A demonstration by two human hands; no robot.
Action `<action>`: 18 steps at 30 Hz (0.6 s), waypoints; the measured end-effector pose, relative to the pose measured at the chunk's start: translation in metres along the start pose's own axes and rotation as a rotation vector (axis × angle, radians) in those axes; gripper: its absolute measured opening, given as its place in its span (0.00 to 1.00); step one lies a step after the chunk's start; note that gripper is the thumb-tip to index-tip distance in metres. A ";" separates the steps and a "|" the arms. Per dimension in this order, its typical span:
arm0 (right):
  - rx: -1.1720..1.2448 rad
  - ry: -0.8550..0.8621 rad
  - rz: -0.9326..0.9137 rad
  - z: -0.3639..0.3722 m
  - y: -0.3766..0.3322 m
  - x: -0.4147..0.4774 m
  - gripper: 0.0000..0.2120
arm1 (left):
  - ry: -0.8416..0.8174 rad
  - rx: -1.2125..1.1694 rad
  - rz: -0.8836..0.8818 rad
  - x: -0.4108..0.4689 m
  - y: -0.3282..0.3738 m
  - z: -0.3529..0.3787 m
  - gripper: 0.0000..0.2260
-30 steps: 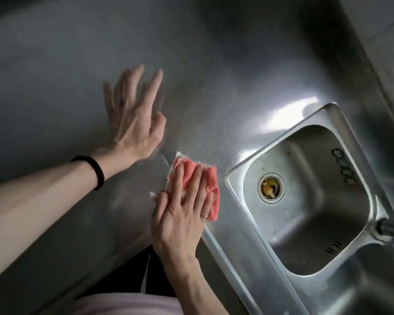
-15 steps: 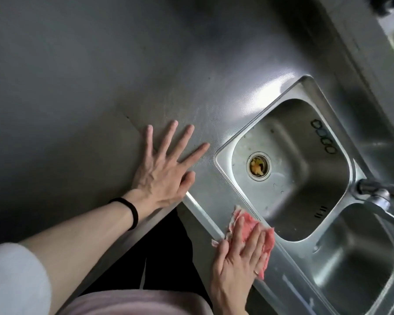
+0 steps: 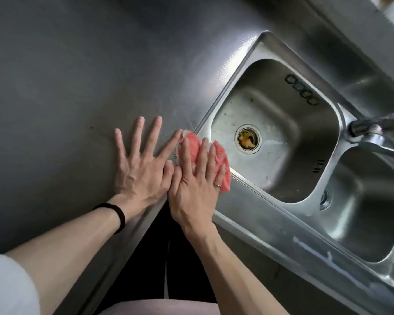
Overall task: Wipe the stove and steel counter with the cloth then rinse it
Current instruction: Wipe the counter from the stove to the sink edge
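Half the cloth (image 3: 222,161) lies hidden beneath the flat right hand (image 3: 191,194).

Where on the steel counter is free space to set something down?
The counter is bare left of the left hand and beyond it, up to the sink rim. Crowded: the near edge, where the right hand presses the cloth.

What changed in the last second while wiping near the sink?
The right hand, flat on the crumpled pink cloth, slid it from the front rim of the steel sink back left to the corner, beside the left hand. Unchanged: left hand flat on the grey steel counter; no grip taken or released.
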State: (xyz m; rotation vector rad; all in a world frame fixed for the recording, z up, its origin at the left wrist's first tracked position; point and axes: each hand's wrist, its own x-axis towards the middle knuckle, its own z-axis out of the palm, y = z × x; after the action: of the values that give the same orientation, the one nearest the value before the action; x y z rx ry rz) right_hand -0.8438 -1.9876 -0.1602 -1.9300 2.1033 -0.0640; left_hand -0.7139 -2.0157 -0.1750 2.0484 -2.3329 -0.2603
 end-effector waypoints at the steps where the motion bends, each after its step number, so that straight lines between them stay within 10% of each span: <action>1: -0.005 -0.003 -0.026 0.000 0.005 -0.003 0.28 | 0.003 0.002 -0.001 0.000 0.000 0.000 0.33; 18: -0.002 0.003 0.415 -0.034 0.169 -0.102 0.33 | 0.034 0.007 -0.036 0.000 0.002 0.003 0.33</action>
State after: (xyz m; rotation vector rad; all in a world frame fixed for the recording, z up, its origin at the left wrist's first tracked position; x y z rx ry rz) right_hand -1.0090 -1.8752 -0.1477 -1.4552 2.4569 0.0219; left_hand -0.7163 -2.0149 -0.1773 2.0820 -2.2827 -0.2168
